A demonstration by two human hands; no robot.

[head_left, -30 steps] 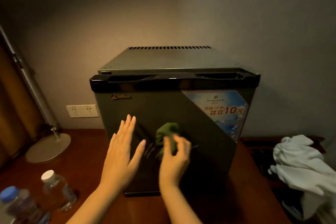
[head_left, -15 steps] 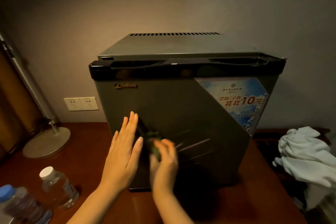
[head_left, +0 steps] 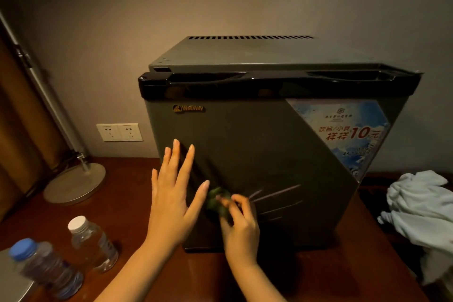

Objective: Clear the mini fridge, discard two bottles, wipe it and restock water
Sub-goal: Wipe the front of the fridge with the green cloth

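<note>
A grey mini fridge (head_left: 264, 144) with a black top trim stands on the wooden table, its door closed. My left hand (head_left: 174, 196) lies flat and open against the lower left of the door. My right hand (head_left: 239, 223) presses a small green cloth (head_left: 217, 202) against the door just right of the left hand. Wet streaks (head_left: 277, 200) show on the door to the right of the cloth. Two water bottles stand at the lower left: one with a white cap (head_left: 92, 244) and one with a blue cap (head_left: 46, 268).
A lamp base (head_left: 74, 185) and its slanted pole stand at the left. A wall socket (head_left: 119, 132) sits left of the fridge. A pale crumpled towel (head_left: 421, 213) lies at the right. A sticker (head_left: 348, 130) covers the door's upper right corner.
My right hand with the green cloth has wiped down and leftward across the door, leaving wet streaks. The left hand stays flat on the door. The camera has moved closer.
</note>
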